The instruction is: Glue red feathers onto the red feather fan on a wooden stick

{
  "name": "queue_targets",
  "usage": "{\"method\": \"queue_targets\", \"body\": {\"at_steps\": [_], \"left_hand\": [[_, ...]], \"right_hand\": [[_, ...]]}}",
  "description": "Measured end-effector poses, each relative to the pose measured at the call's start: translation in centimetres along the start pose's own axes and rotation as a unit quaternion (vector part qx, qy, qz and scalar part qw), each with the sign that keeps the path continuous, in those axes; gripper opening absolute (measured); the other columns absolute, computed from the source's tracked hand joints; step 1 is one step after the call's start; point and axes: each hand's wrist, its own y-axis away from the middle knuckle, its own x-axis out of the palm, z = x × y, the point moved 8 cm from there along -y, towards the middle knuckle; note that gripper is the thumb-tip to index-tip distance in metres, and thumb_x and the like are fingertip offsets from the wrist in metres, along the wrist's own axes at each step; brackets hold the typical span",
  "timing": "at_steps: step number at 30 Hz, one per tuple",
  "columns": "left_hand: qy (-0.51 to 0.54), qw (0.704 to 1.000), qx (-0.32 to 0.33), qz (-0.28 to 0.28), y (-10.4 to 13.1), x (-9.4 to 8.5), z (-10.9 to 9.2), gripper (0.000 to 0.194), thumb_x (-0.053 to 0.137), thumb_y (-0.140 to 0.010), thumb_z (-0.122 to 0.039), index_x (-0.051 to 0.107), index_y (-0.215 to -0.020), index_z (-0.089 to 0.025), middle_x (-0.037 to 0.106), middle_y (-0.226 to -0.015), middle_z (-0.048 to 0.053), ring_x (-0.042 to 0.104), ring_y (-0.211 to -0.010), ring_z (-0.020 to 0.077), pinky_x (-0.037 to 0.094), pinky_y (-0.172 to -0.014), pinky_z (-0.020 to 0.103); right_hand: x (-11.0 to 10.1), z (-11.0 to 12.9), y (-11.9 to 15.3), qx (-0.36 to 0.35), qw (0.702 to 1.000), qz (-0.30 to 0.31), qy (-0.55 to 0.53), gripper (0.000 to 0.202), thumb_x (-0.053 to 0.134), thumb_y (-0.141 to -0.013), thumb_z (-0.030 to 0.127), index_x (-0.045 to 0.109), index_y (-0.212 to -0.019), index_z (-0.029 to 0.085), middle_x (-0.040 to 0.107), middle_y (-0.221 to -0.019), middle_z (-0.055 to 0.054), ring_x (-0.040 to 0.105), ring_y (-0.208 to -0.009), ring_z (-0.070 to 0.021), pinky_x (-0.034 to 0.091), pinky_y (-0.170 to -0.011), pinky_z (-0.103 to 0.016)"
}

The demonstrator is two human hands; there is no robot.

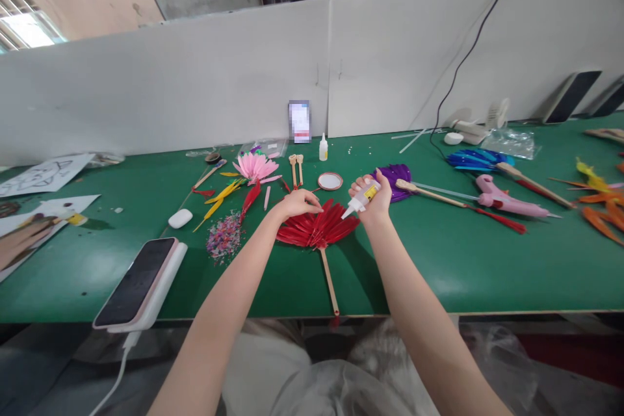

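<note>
A red feather fan (316,227) lies on the green table in front of me, its wooden handle pointing toward the front edge. My right hand (377,195) is wrapped round a small glue bottle (364,197) with a yellow label, its nozzle tilted down and left near the fan's right side. Over the feathers' upper left, my left hand (298,203) has its fingers bent and brought together; whatever is between the fingertips is too small to make out. Just behind the fan sits a round white dish (330,181) with a reddish rim.
Purple (397,179), blue (475,160) and pink (255,168) feather pieces lie around. A pink glue gun (509,198) rests at right. Mixed beads or sequins (224,237), a phone (139,279) and a white case (180,218) are at left. Another person's hand (24,240) is at far left.
</note>
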Motion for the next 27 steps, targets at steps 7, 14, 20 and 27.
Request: {"method": "queue_targets", "body": {"at_steps": [7, 14, 20, 27], "left_hand": [[0.005, 0.999, -0.025, -0.020, 0.3, -0.3, 0.3, 0.029, 0.058, -0.092, -0.032, 0.059, -0.115, -0.016, 0.061, -0.117, 0.008, 0.061, -0.100, 0.0223, 0.053, -0.085, 0.042], [0.019, 0.989, -0.037, -0.143, 2.0, -3.3, -0.3, 0.026, 0.057, -0.092, -0.034, 0.062, -0.109, -0.015, 0.063, -0.113, 0.007, 0.062, -0.099, 0.0222, 0.052, -0.086, 0.042], [0.090, 0.943, 0.018, -0.320, 6.2, -4.7, -3.0, 0.033, 0.034, -0.099, -0.035, 0.061, -0.107, -0.017, 0.063, -0.117, 0.009, 0.054, -0.118, 0.0224, 0.037, -0.106, 0.040], [0.193, 0.918, 0.101, -0.331, 8.4, -1.0, -7.9, 0.039, 0.042, -0.095, -0.038, 0.044, -0.132, -0.024, 0.049, -0.137, 0.010, 0.044, -0.130, 0.0212, 0.036, -0.110, 0.035]], "right_hand": [[0.0, 0.0, -0.1, -0.007, 1.000, 0.006, 0.018, 0.054, 0.046, -0.093, 0.055, 0.041, -0.052, 0.019, 0.038, -0.044, 0.009, 0.039, -0.037, -0.0059, 0.031, -0.037, -0.019], [0.8, -0.2, 0.4, -0.026, 0.998, 0.015, 0.056, 0.056, 0.046, -0.092, 0.056, 0.041, -0.051, 0.019, 0.039, -0.042, 0.009, 0.040, -0.037, -0.0060, 0.032, -0.037, -0.019], [3.2, -1.8, 2.2, -0.066, 0.988, 0.059, 0.130, 0.055, 0.051, -0.087, 0.056, 0.048, -0.046, 0.019, 0.043, -0.039, 0.006, 0.041, -0.035, -0.0072, 0.031, -0.036, -0.020], [5.6, -4.3, 4.7, -0.088, 0.970, 0.129, 0.188, 0.048, 0.050, -0.084, 0.064, 0.052, -0.059, 0.023, 0.050, -0.058, 0.004, 0.048, -0.051, -0.0114, 0.043, -0.049, -0.024]]}}
